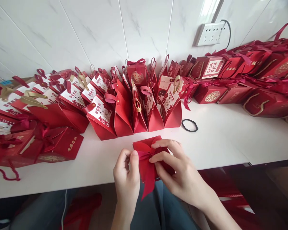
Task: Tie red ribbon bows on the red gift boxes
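Note:
A small red gift box (142, 143) sits at the table's front edge, partly hidden by my hands. Across its top runs a red satin ribbon (148, 180), gathered at a knot, with one tail hanging down over the front. My left hand (126, 175) is closed, pinching a piece of the ribbon between thumb and forefinger at the box's left side. From the right, my right hand (182, 172) reaches over the box, its thumb and fingertips closed on the ribbon at the knot.
Red candy boxes with printed fronts (100, 110) stand in rows behind. Ribbon-tied boxes (60, 143) lie at left, and more boxes (211, 94) are stacked at right. A black hair tie (189, 125) rests on the white table (220, 137). A power strip (210, 34) hangs on the wall.

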A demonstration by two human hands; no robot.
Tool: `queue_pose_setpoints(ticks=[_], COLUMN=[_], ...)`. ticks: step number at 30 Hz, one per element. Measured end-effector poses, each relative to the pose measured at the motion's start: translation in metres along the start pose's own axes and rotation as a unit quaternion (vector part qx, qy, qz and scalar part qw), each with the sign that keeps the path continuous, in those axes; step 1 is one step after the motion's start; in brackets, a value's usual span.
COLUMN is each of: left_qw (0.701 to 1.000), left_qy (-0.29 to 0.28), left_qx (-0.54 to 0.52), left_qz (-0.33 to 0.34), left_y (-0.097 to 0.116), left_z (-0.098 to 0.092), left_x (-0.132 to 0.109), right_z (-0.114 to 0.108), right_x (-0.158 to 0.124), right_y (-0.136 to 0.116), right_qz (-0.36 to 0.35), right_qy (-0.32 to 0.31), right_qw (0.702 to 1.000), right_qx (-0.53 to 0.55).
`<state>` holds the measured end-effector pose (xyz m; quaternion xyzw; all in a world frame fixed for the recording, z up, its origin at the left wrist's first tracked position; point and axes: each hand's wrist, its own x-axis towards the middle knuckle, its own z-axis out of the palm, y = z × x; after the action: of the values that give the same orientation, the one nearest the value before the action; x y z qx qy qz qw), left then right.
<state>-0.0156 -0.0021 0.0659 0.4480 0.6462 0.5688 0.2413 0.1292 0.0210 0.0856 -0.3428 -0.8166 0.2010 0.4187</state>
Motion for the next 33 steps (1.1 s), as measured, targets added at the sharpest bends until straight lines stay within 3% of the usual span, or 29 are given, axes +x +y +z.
queue_pose_setpoints(ticks=[6, 12, 16, 21, 24, 27, 30, 33], left_qw=[0.996, 0.991, 0.990, 0.982, 0.972, 0.965, 0.972, 0.985], left_qy=[-0.033, 0.006, -0.041, -0.134, -0.173, -0.179, -0.157, -0.112], left_qx=[-0.031, -0.094, -0.075, -0.066, -0.081, -0.105, -0.088, -0.095], left_qz=[-0.073, -0.090, -0.108, -0.115, -0.136, -0.161, -0.149, -0.094], left_y=[-0.004, 0.007, 0.012, -0.002, -0.005, 0.002, 0.007, 0.005], left_z=[-0.004, 0.004, 0.006, 0.000, -0.002, -0.001, 0.001, -0.001], left_x=[0.005, -0.002, -0.006, 0.002, 0.006, 0.006, 0.004, 0.003], right_z=[-0.003, -0.003, -0.001, -0.001, -0.002, -0.004, -0.004, -0.002], right_x=[-0.013, -0.020, -0.020, -0.025, -0.030, -0.034, -0.037, -0.040], right_y=[0.010, 0.015, 0.015, 0.016, 0.015, 0.015, 0.019, 0.028], right_qz=[-0.021, -0.071, -0.100, -0.109, -0.098, -0.070, 0.007, 0.079], right_qy=[-0.008, 0.003, 0.011, 0.003, 0.000, 0.003, 0.072, 0.115], right_qw=[1.000, 0.997, 0.994, 0.993, 0.995, 0.993, 0.980, 0.969], right_qx=[0.017, 0.034, 0.033, 0.040, 0.029, 0.092, 0.187, 0.205])
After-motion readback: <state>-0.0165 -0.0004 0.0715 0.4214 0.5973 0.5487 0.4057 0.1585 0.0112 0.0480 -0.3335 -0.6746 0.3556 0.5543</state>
